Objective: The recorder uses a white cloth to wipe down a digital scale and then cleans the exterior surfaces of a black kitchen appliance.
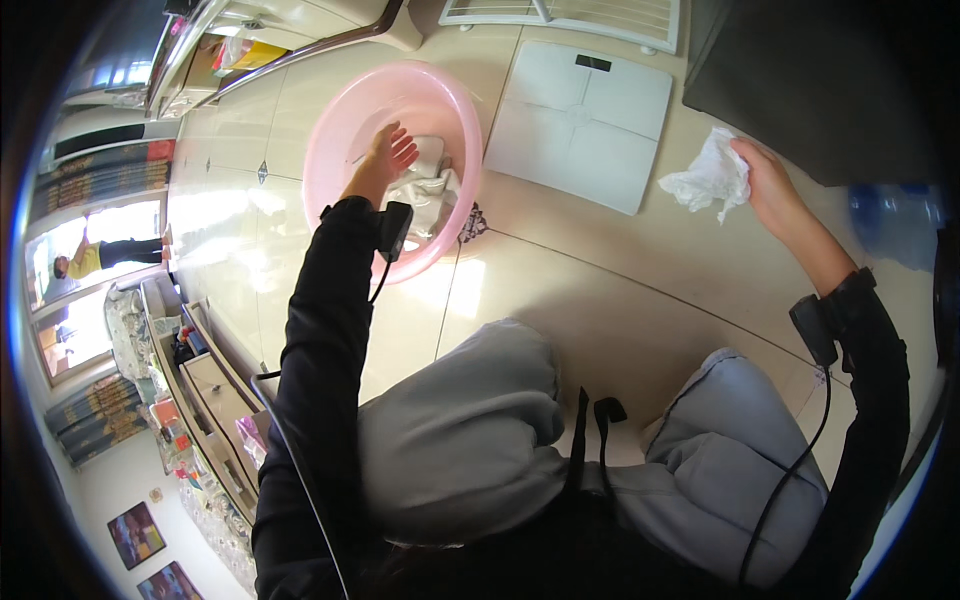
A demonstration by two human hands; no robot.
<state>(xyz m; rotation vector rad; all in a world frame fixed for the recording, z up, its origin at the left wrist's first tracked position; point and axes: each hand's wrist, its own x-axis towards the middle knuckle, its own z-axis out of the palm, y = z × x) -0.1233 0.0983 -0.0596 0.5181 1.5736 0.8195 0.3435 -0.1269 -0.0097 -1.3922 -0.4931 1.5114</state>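
Observation:
In the head view, my left hand (388, 157) is above a pink plastic basin (469, 127). Its fingers are slightly curled and apart, with nothing visible between them. Pale cloths (427, 184) lie crumpled inside the basin, partly hidden behind that hand. Off to the right, my right hand (769, 180) grips a crumpled white cloth or tissue (709, 176) and holds it out over the tiled floor. Black straps with small devices and cables are on both wrists.
A white bathroom scale (577, 127) lies between my hands. Beyond it are a white rack (562, 19) and a dark box-shaped object (810, 97). A bluish clear plastic container (892, 225) is at far right. Cabinets (307, 22) line the far left; a person (105, 253) stands in a distant doorway.

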